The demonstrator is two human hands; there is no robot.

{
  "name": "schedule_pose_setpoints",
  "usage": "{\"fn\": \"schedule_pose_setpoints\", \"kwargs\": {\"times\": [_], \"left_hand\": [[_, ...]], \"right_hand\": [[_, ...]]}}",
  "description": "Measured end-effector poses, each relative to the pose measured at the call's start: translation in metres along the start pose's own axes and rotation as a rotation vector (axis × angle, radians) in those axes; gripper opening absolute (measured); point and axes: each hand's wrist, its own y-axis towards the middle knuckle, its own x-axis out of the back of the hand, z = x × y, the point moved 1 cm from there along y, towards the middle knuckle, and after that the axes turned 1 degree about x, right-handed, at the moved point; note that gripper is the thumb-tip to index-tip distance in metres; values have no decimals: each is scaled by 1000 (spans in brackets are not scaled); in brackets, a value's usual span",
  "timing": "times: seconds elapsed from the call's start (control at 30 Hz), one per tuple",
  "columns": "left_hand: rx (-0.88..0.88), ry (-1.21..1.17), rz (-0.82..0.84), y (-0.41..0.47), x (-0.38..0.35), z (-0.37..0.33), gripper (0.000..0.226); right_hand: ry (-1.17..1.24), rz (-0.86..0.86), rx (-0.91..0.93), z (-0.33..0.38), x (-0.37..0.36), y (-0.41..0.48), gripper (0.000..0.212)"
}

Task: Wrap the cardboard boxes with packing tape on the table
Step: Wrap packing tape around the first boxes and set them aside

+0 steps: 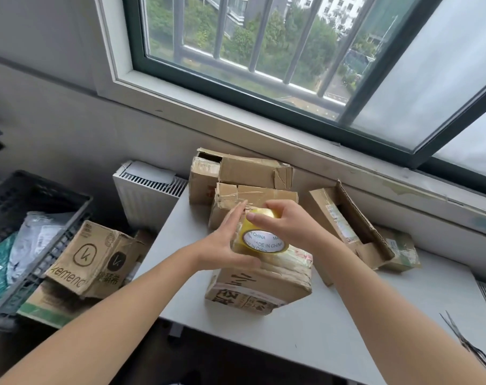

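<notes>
A roll of yellowish packing tape (260, 237) sits above the top of a taped cardboard box (264, 282) near the middle of the grey table (333, 323). My right hand (287, 222) grips the roll from above, fingers curled over its rim. My left hand (225, 243) lies against the roll's left side with straight fingers, thumb on the box top. Behind them stand two more worn boxes, a smaller one (264, 197) in front and a larger one (236, 168) by the wall.
An open flat box (347, 229) and a small box (401, 252) lie at the right by the window sill. Scissors (467, 343) rest near the table's right front edge. Left of the table are a radiator (144, 193), a black crate (22, 226) and printed cartons (91, 259).
</notes>
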Motion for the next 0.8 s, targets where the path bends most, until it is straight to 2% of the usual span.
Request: {"fn": "schedule_pose_setpoints", "kwargs": {"times": [0.2, 0.3, 0.37, 0.43, 0.53, 0.8], "left_hand": [[10, -25, -88, 7, -1, 3, 116], [3, 29, -70, 9, -1, 3, 111], [3, 75, -44, 10, -2, 0, 111], [5, 92, -28, 10, -1, -2, 111], [33, 40, -26, 7, 1, -1, 115], [135, -220, 28, 1, -6, 3, 118]], "right_hand": [[-20, 70, 30, 5, 0, 5, 34], [-50, 79, -1, 1, 8, 0, 27], [-124, 76, 4, 2, 10, -1, 28], [-297, 81, 5, 5, 12, 0, 32], [-501, 97, -40, 7, 17, 0, 45], [-544, 138, -122, 12, 16, 2, 48]]}}
